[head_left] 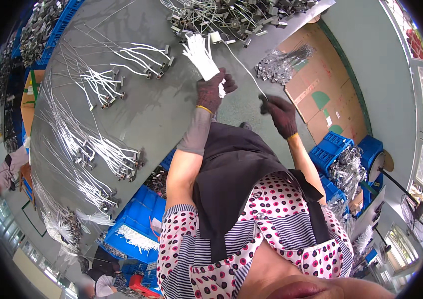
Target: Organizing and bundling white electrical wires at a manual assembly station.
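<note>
At the edge of the grey table (146,112), the gloved left hand (211,93) is wrapped around a bundle of white tubes (204,62). The gloved right hand (279,113) pinches a pale wire (244,65), which stretches from a small white block (215,38) just beside the tubes, near a heap of metal parts (236,17).

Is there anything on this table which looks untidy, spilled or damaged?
No clear spill or damage shows. The tangled heap of wired parts at the far edge of the table looks untidiest, while the wired bundles on the left lie roughly aligned.
</note>
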The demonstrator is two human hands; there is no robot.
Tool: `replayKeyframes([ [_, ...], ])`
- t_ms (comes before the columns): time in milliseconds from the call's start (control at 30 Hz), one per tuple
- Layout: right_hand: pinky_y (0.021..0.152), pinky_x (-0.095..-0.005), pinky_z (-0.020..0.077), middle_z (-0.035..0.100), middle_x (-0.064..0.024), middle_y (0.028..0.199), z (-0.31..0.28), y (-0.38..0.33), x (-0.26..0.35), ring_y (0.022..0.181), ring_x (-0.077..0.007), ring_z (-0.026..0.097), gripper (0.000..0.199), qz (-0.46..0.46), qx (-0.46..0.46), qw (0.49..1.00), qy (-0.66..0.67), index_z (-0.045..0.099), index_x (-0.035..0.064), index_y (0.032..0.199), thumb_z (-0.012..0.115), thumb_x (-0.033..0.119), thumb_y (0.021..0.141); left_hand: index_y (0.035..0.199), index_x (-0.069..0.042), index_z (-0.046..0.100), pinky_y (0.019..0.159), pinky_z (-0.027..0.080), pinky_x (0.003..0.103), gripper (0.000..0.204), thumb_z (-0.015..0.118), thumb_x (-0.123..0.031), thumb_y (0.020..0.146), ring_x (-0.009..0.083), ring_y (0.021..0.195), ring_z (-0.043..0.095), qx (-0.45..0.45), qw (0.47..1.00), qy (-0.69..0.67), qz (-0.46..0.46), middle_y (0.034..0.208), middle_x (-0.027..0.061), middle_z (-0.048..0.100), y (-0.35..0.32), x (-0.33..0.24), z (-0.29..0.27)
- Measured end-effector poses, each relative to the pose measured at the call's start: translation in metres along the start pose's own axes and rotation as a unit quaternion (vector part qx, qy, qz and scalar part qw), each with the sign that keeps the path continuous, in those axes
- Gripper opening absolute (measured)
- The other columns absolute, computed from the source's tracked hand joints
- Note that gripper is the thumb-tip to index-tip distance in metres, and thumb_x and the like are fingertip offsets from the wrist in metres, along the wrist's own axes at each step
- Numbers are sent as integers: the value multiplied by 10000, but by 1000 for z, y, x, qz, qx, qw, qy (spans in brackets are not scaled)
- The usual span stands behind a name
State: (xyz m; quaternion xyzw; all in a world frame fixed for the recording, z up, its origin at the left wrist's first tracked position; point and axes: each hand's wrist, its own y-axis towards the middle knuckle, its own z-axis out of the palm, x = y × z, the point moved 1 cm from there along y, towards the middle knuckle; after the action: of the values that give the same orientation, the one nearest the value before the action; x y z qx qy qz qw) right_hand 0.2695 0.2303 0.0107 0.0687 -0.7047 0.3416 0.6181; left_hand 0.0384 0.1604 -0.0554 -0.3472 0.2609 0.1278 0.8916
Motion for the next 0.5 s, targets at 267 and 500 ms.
replayKeyframes([
  [267,660,-274,510,679,-26,808,-161,-174,-174,731,-96,603,238,200,85,954,-205,720,-5,1019,636,202,937,1132,70,577,839,582,585,288,663,-95,912,377,889,682,36,994,-70,-74,1001,208,653,11,41,23],
  [500,709,-279,504,702,-36,783,-196,-231,-196,734,-115,616,228,225,-63,960,-152,728,-2,928,661,216,915,1103,23,605,756,601,556,249,674,-126,916,356,799,693,5,992,-111,58,939,201,666,-19,-1,38],
])
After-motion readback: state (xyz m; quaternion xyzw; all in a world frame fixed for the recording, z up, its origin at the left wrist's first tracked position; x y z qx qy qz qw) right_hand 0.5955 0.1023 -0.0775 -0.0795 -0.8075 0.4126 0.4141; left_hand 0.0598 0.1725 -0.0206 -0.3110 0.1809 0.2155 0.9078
